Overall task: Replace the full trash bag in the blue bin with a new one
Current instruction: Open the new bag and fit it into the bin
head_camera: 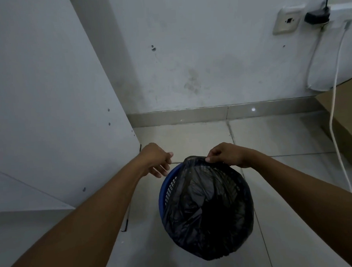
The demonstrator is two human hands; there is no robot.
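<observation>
A blue mesh bin (167, 190) stands on the tiled floor below me, lined with a black trash bag (207, 209) that drapes over most of its rim. My right hand (226, 154) pinches the bag's far edge at the top of the rim. My left hand (156, 159) hovers just left of the bin's far rim, fingers loosely curled, holding nothing that I can see. The bin's left side shows bare blue where the bag does not cover it.
A white cabinet panel (47, 99) rises close on the left. A cardboard box (347, 120) sits at the right with a white cable (335, 125) hanging over it from a wall socket (287, 20). The wall and skirting lie behind the bin.
</observation>
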